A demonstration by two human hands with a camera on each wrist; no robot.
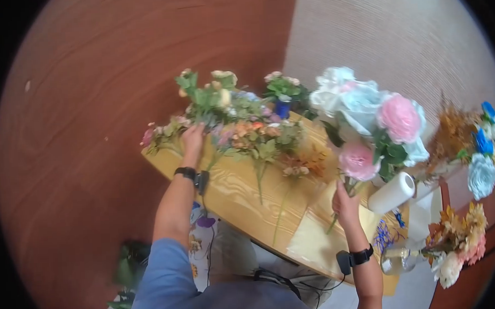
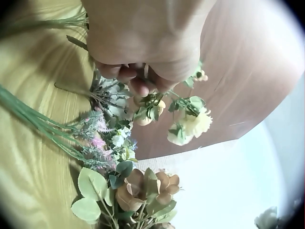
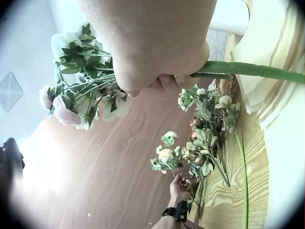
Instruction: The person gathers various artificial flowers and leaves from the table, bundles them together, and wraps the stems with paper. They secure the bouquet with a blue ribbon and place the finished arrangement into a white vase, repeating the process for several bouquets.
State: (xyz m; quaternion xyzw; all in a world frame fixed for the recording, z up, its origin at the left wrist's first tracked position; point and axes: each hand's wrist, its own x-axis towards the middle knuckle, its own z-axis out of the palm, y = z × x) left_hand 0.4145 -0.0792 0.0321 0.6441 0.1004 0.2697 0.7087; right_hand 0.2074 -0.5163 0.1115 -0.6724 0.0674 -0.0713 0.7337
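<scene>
My right hand [image 1: 346, 205] grips the green stems [image 3: 257, 70] of a large bouquet of pale blue, white and pink flowers [image 1: 361, 113], held upright above the table's right part. At the table's left end, my left hand [image 1: 194, 139] has its fingers curled round the stems of a bunch with cream-yellow flowers [image 1: 224, 97]. In the left wrist view those cream flowers [image 2: 195, 125] hang beyond the fingertips [image 2: 138, 87]. Beside that hand lie a pink-flowered bunch [image 1: 161, 135], a lilac bunch [image 2: 97, 140] and an orange-flowered bunch [image 1: 257, 134].
On the wooden table [image 1: 232, 183] are cream sheets [image 1: 312, 237], a white roll [image 1: 392, 193], blue ties [image 1: 383, 234] and a small blue pot [image 1: 282, 109]. A glass vase [image 1: 398, 260] lies at the right beside brown and pink flowers [image 1: 461, 236]. Walls stand behind.
</scene>
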